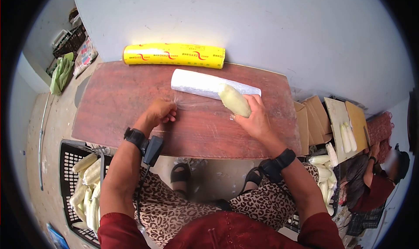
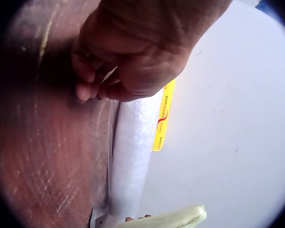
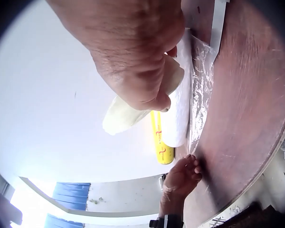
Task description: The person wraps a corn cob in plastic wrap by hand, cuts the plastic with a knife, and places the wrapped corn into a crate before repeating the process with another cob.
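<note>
My right hand [image 1: 256, 118] grips a pale ear of corn in its husk [image 1: 234, 101], tilted above the table near the right end of a white roll of cling film [image 1: 194, 82]. At the roll's left front, my left hand [image 1: 160, 111] pinches the edge of the clear film between thumb and curled fingers. That loose film [image 3: 203, 85] stretches along the roll's near side in the right wrist view, drawn to a point at the left fingers. The left wrist view shows the corn's blunt end [image 2: 197, 213] beyond the roll.
A yellow printed roll [image 1: 174, 56] lies at the back of the brown table [image 1: 118, 100], against the wall. Crates of corn stand left [image 1: 65, 162] and right of my legs. Cardboard [image 1: 314, 116] leans at the right, near another person [image 1: 375, 179]. A pale strip [image 3: 219, 23] crosses the table.
</note>
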`<state>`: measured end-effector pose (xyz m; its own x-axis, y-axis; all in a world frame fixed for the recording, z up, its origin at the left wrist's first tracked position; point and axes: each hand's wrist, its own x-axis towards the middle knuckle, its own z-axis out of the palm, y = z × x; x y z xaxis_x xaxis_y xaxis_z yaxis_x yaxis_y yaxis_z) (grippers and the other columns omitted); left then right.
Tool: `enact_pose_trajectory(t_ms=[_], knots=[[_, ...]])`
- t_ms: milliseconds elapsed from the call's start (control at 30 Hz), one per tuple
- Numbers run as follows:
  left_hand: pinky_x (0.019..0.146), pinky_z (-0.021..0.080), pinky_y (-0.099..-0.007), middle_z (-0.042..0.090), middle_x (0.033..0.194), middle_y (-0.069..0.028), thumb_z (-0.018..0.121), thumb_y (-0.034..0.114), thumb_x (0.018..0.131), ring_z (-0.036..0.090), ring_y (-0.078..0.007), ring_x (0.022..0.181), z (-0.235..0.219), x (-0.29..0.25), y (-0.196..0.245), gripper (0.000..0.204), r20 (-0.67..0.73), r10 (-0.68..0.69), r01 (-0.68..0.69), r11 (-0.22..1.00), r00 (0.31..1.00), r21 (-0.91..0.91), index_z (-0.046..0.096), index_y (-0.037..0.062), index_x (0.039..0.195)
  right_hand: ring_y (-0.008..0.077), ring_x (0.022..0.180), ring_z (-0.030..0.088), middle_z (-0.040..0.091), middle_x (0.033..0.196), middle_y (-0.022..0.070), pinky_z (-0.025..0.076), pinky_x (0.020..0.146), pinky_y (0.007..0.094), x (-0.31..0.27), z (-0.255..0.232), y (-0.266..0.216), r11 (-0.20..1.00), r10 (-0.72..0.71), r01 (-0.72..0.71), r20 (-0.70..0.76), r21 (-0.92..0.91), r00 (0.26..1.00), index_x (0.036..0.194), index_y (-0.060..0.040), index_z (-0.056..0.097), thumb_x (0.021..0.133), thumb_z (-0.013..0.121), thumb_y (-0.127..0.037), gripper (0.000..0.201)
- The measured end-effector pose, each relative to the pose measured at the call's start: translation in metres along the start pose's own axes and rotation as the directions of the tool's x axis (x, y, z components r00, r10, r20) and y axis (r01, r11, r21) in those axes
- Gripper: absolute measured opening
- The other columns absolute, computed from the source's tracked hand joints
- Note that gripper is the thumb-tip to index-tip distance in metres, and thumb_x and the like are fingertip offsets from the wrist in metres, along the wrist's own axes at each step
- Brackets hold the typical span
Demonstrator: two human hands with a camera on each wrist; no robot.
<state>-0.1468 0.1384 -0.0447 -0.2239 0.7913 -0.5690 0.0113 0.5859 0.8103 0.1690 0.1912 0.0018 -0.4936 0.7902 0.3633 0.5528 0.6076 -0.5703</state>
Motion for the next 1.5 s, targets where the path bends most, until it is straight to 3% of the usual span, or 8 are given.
enact_pose_trajectory(t_ms=[100, 300, 400, 600, 900, 1133, 1500], knots=[[0.042, 0.042, -0.0257, 0.063, 0.07, -0.0069, 0.059, 0.012, 0.086, 0.061, -0.0159, 0.051, -0.001, -0.003, 0.001, 0.01, 0.0, 0.009, -0.009, 0.999, 1.0, 0.031, 0.062, 0.0032, 0.083, 0.0338, 0.107, 0.051, 0.047, 0.115, 0.0138, 0.043, 0.088, 0.0432, 0.012, 0.028, 0.005, 0.987, -0.146, 0.143, -0.043, -0.07, 0.988, 0.122, -0.0027, 0.051, 0.068, 0.076, -0.007, 0.06], [0.042, 0.042, -0.026, 0.063, 0.071, -0.0064, 0.058, 0.012, 0.086, 0.061, -0.0154, 0.05, 0.001, -0.005, 0.002, 0.01, -0.008, 0.0, 0.0, 0.999, 1.0, 0.036, 0.063, 0.0037, 0.084, 0.0306, 0.116, 0.042, 0.045, 0.12, 0.0107, 0.033, 0.092, 0.046, 0.006, 0.054, 0.004, 0.956, -0.078, 0.085, 0.036, -0.28, 0.996, 0.125, -0.0044, 0.05, 0.07, 0.076, -0.008, 0.061], [0.041, 0.041, -0.0264, 0.063, 0.07, -0.0064, 0.058, 0.012, 0.086, 0.061, -0.0155, 0.049, 0.0, -0.003, 0.001, 0.009, 0.003, -0.001, 0.001, 0.999, 1.0, 0.041, 0.063, 0.0042, 0.084, 0.0294, 0.115, 0.042, 0.045, 0.12, 0.0103, 0.031, 0.093, 0.0461, 0.0, 0.064, 0.006, 0.917, -0.129, 0.131, 0.031, -0.377, 0.991, 0.127, -0.0048, 0.048, 0.072, 0.077, -0.012, 0.063], [0.04, 0.041, -0.0267, 0.062, 0.068, -0.0056, 0.058, 0.011, 0.086, 0.06, -0.0155, 0.048, -0.001, -0.001, 0.001, 0.009, 0.01, 0.006, -0.007, 0.995, 1.0, 0.104, 0.062, 0.0043, 0.081, 0.0286, 0.115, 0.042, 0.045, 0.119, 0.0107, 0.029, 0.093, 0.0468, -0.007, 0.068, 0.004, 0.912, -0.11, 0.138, 0.092, -0.387, 0.99, 0.129, -0.0034, 0.044, 0.075, 0.077, -0.019, 0.066], [0.041, 0.043, -0.0264, 0.06, 0.062, -0.0071, 0.057, 0.008, 0.08, 0.06, -0.016, 0.048, 0.001, -0.006, 0.005, 0.012, -0.011, 0.081, -0.074, 0.952, 0.997, 0.297, 0.062, 0.0013, 0.071, 0.0286, 0.112, 0.044, 0.046, 0.117, 0.0108, 0.032, 0.091, 0.0452, 0.001, 0.054, 0.004, 0.944, -0.01, 0.057, 0.146, -0.326, 0.989, 0.123, -0.0024, 0.051, 0.075, 0.077, -0.018, 0.057], [0.044, 0.049, -0.0319, 0.059, 0.059, -0.0096, 0.056, 0.008, 0.078, 0.057, -0.0182, 0.047, 0.0, -0.002, 0.001, 0.016, 0.031, 0.175, -0.173, 0.899, 0.984, 0.401, 0.06, -0.0029, 0.067, 0.0285, 0.11, 0.045, 0.049, 0.112, 0.0088, 0.032, 0.089, 0.0447, 0.004, 0.049, 0.011, 0.939, -0.099, 0.146, 0.164, -0.312, 0.981, 0.119, -0.0058, 0.055, 0.073, 0.078, -0.014, 0.053], [0.044, 0.049, -0.0303, 0.06, 0.061, -0.0097, 0.059, 0.012, 0.078, 0.062, -0.0202, 0.05, -0.009, 0.003, 0.001, 0.015, 0.043, 0.12, -0.123, 0.801, 0.992, 0.586, 0.06, -0.0005, 0.07, 0.0275, 0.109, 0.045, 0.05, 0.111, 0.008, 0.032, 0.089, 0.0434, 0.003, 0.044, 0.013, 0.937, -0.103, 0.167, 0.215, -0.306, 0.971, 0.115, -0.0073, 0.056, 0.072, 0.078, -0.013, 0.049]])
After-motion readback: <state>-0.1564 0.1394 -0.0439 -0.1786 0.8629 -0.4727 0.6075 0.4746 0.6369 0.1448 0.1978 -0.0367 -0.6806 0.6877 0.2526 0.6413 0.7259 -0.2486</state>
